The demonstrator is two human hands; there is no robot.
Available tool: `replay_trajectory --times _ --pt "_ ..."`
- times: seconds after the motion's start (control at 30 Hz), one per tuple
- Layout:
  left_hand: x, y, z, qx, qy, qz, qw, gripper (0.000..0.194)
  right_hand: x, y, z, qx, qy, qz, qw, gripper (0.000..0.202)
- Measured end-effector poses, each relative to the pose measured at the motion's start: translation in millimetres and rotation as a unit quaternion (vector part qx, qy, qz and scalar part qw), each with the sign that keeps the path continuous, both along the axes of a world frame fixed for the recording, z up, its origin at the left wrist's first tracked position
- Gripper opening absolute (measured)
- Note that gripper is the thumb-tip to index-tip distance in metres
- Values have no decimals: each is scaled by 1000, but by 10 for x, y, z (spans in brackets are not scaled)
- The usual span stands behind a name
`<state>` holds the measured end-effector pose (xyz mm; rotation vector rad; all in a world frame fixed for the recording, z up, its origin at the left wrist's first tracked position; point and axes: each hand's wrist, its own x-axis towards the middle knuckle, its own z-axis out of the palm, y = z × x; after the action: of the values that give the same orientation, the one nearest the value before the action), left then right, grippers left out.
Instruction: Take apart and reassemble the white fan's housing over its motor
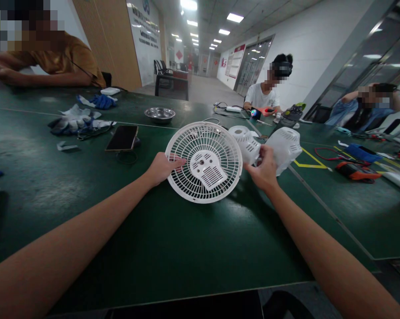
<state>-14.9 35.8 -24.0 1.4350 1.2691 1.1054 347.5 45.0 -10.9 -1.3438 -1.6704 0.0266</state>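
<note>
Left hand [162,168] grips the rim of the white fan grille [204,161] mid-frame, and the right hand [264,170] is closed on the motor housing [284,148] just right of it. Fan's in pieces, looks nowhere near assembled. Phone [122,138] and steel bowl [160,114] sit further up the green table [186,248].

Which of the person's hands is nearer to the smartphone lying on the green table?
Left. The left hand grips the white fan grille's left rim, just right of the smartphone. The right hand is beyond the grille, at the white motor housing.
</note>
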Motion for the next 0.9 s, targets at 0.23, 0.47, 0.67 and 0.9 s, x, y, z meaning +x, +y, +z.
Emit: replay_trajectory --times 0.23,0.47,0.67,0.9 --pt "-8 20 -13 -10 8 5 1000 19 -114 -1 -101 -170 -97 8 981 69" --pt "4 23 -21 15 13 -1 1000 21 -19 -47 71 -97 -134 17 986 38" --pt "11 -8 24 1 29 6 1000 19 329 -94 365 204 -59 -168 962 50" --pt "-1 -2 10 -2 15 0 1000 18 927 327 -107 26 94 -190 977 99"
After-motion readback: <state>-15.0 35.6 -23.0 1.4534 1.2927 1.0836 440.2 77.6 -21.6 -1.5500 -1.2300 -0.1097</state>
